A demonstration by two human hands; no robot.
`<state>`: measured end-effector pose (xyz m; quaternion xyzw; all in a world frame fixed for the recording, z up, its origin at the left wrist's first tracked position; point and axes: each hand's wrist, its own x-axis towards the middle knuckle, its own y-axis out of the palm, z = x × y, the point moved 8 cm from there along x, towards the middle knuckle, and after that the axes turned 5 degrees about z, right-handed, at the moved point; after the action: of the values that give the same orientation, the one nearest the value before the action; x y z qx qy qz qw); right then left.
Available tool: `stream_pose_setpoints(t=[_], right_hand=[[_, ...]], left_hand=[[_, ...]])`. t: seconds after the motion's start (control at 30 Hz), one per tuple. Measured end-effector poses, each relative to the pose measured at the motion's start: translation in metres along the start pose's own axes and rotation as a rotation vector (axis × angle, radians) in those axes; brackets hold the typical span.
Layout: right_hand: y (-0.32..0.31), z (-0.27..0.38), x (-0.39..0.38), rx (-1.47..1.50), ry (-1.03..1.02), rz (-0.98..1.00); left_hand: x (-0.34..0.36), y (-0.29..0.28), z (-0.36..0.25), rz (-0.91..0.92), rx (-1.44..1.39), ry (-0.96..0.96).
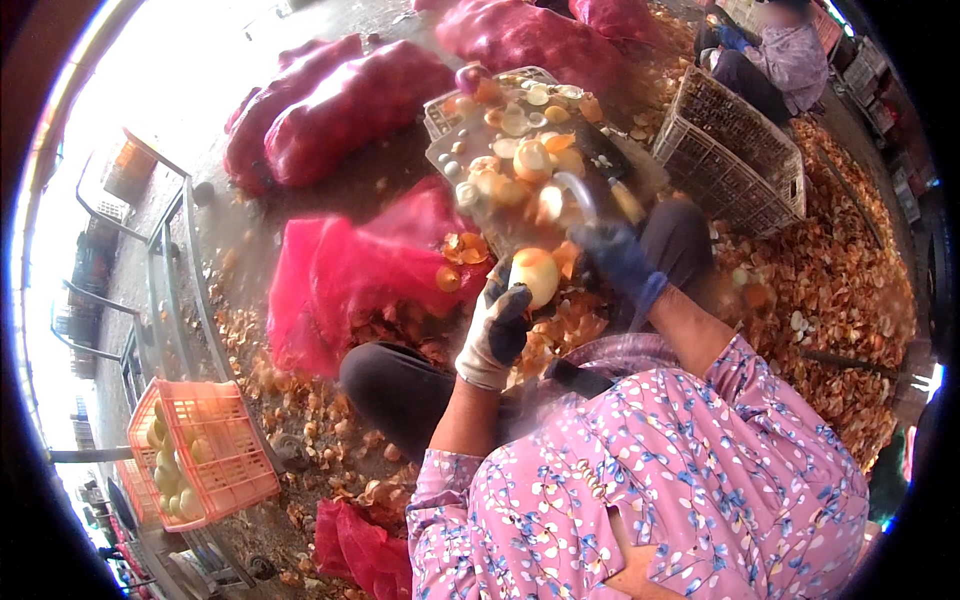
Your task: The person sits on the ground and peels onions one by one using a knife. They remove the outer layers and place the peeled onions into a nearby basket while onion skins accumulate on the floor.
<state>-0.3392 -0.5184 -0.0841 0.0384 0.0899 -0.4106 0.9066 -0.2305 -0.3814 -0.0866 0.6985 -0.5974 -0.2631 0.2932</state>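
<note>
My left hand [497, 325], in a white glove with dark fingers, is wrapped round a partly peeled onion [535, 277] that shows a pale, smooth side. Just right of it, my right hand [615, 257] wears a blue glove and is blurred by motion. A pale, curved tool [575, 194] sticks up out of its closed fingers; its exact kind is too smeared to tell. Beyond both hands, a board on a crate [440, 118] bears several peeled onions [533, 160] and cut bits. At its right side lies a dark-bladed knife with a wooden handle [627, 200].
Red mesh sacks [345, 115] stand at the back, and a loose pink net [335, 280] lies left of my knees. An orange crate [205, 455] of peeled onions is lower left. Onion skins [850, 290] cover the floor. A brown crate [730, 150] and another person [785, 65] are upper right.
</note>
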Motion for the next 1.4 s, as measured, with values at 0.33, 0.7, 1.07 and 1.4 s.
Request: stream_pose_setpoints(t=[0.33, 0.7, 1.07, 1.4], right_hand=[[0.011, 0.041, -0.02, -0.726, -0.506, 0.104], [0.044, 0.069, -0.052, -1.254, -0.545, 0.269], [0.008, 0.027, -0.032, -0.438, -0.19, 0.291], [0.044, 0.034, -0.028, -0.205, -0.171, 0.253]], left_hand=[[0.001, -0.023, 0.011, -0.115, -0.18, 0.068], [-0.002, -0.039, 0.005, -0.161, -0.057, 0.014], [0.001, -0.02, 0.005, -0.124, 0.05, -0.072], [0.002, -0.026, 0.009, -0.093, 0.066, -0.066]])
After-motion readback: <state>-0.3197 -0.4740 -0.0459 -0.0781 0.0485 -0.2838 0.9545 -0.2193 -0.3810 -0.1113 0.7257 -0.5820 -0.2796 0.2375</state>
